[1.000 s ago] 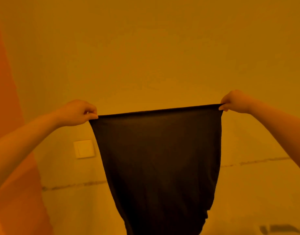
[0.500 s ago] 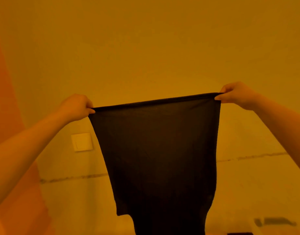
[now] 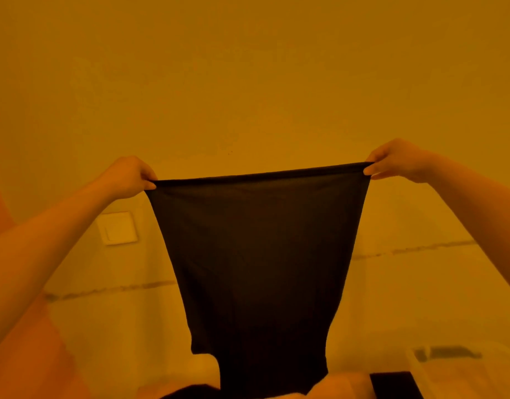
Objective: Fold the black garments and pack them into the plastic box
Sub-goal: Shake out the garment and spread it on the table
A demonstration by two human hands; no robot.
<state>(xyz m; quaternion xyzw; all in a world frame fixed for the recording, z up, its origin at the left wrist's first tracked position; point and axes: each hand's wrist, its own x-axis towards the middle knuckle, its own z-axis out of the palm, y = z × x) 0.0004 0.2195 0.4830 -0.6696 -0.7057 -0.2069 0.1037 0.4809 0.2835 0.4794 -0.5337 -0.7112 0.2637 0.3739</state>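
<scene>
I hold the black garment (image 3: 256, 263) up in front of me, its top edge stretched nearly level between my hands, a little higher at my right. Its long axis runs straight down, narrowing towards the bottom edge of the view. My left hand (image 3: 125, 178) pinches the left corner, fingers curled round the hem; my right hand (image 3: 396, 159) pinches the right corner likewise. Behind the cloth stands a plain wall with a light switch (image 3: 118, 228) at my lower left. Low at my right sits the plastic box (image 3: 463, 370) — another dark piece (image 3: 393, 384) lies just beside it, the hanging cloth hiding whatever is behind it.
</scene>
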